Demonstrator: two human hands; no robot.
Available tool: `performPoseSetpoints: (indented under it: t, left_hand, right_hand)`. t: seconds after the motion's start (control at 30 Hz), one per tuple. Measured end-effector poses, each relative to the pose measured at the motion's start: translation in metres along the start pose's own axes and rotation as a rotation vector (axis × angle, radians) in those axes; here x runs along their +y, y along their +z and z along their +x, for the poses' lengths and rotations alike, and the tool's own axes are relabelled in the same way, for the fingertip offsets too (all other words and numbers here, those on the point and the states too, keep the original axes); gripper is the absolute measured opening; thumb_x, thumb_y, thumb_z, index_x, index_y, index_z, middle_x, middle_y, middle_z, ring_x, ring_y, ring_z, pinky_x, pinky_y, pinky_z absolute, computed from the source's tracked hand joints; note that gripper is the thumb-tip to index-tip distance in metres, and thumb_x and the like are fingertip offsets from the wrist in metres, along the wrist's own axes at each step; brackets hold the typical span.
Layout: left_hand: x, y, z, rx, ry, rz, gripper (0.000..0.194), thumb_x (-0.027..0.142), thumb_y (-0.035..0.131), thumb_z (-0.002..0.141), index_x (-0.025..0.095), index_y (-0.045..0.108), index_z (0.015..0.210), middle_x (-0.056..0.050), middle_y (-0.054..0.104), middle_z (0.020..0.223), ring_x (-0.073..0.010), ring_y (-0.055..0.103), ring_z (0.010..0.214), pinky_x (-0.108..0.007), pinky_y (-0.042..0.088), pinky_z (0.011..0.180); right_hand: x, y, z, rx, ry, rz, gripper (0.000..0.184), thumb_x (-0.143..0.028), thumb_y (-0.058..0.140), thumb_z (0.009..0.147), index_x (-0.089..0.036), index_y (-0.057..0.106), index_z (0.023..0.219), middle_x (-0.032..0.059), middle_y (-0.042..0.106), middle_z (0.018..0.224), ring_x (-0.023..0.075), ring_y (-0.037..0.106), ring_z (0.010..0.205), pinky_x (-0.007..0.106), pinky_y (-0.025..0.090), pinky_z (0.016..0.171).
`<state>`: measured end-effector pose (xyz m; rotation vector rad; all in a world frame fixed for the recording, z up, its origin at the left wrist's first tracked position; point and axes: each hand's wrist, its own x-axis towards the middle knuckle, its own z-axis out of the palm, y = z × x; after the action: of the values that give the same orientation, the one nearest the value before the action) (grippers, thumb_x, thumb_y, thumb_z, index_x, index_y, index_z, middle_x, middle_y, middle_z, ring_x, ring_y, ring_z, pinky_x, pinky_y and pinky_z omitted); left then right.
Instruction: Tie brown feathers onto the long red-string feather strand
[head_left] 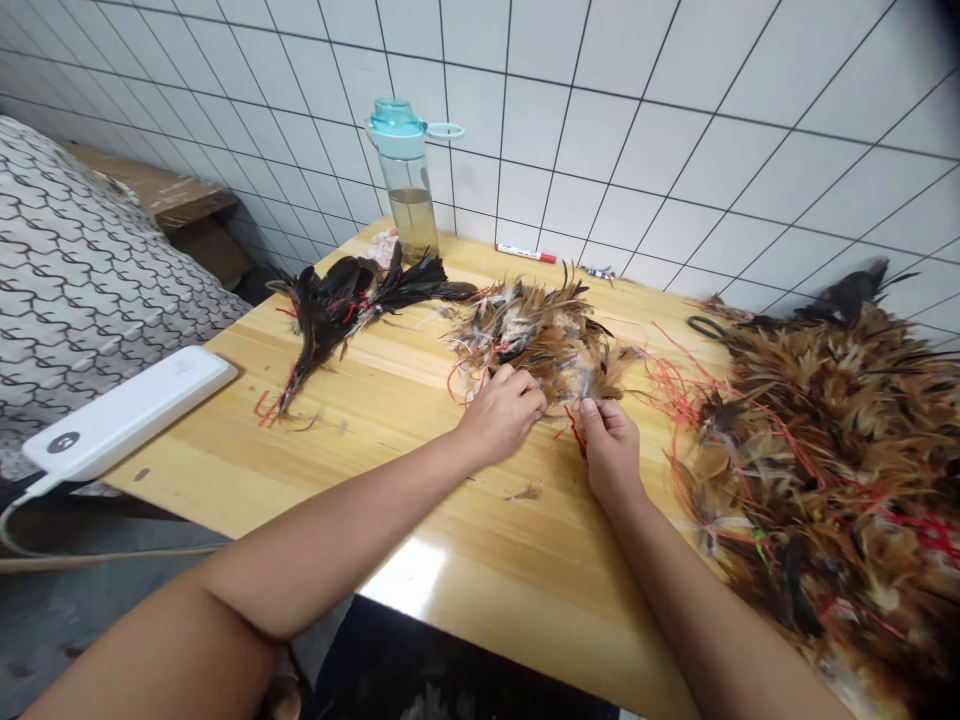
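– How do our feathers (559, 335) lie?
– Mid-table (480, 540), just beyond our hands. The heap runs longest left to right, and many tips fan toward the wall (562, 130), pale down nearest us.
– And their look?
– Ruffled brown, grey-white fluff between, a few dark tips; red string (574, 428) shows by our right thumb.
– Our fingers?
– Our right hand (613, 450) has thumb and forefinger pinched together at the down; we can't tell what's between them. Our left hand (501, 415) curls against the near side, its grip hidden from us.
– Room?
– Bare wood toward our edge, save a wisp (529, 491). Black feathers (322, 310) bound us left, the big pile (847, 420) right, the marker (525, 253) behind.
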<state>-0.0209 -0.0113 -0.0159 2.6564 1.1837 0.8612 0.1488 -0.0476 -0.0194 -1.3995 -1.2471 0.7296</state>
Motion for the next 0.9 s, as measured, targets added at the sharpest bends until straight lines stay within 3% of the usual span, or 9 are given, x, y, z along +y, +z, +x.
performPoseSetpoints:
  t: [0.2,0.47,0.73,0.9]
  left_hand:
    - [-0.001,-0.01,0.002,0.019,0.042,-0.111,0.017,0.017,0.042,0.094,0.016,0.057,0.085,-0.007,0.062,0.091,-0.0197,0.048,0.089,-0.034,0.039,0.084]
    - [0.003,-0.02,0.002,-0.073,0.124,-0.041,0.021,0.022,0.04,0.096,0.017,0.059,0.088,-0.007,0.062,0.088,-0.0195,0.048,0.086,-0.033,0.038,0.081]
    - [-0.002,-0.025,0.001,0.012,0.142,0.113,0.023,0.016,0.04,0.095,0.016,0.061,0.087,-0.007,0.061,0.084,-0.0197,0.046,0.085,-0.033,0.037,0.077]
    - [-0.004,-0.024,0.001,0.089,0.178,0.211,0.021,0.018,0.044,0.095,0.017,0.062,0.084,-0.006,0.061,0.082,-0.0195,0.045,0.083,-0.033,0.036,0.074]
  right_hand:
    - [0.001,-0.001,0.003,-0.004,-0.003,-0.024,0.031,-0.046,0.056,0.083,-0.018,0.063,0.072,0.0021,0.065,0.069,0.0152,0.055,0.065,0.029,0.043,0.064]
    - [0.005,-0.003,0.007,-0.027,-0.182,-0.212,0.025,-0.036,0.055,0.084,-0.02,0.061,0.065,0.0012,0.057,0.064,0.0159,0.052,0.064,0.03,0.041,0.064]
    - [0.005,-0.002,0.007,-0.077,-0.243,-0.303,0.031,-0.033,0.053,0.083,-0.022,0.044,0.055,-0.0012,0.046,0.058,0.0148,0.045,0.058,0.029,0.036,0.059]
    - [0.005,-0.001,0.007,-0.148,-0.239,-0.335,0.027,-0.03,0.054,0.081,-0.022,0.048,0.056,0.0002,0.05,0.06,0.0154,0.048,0.059,0.029,0.037,0.06]
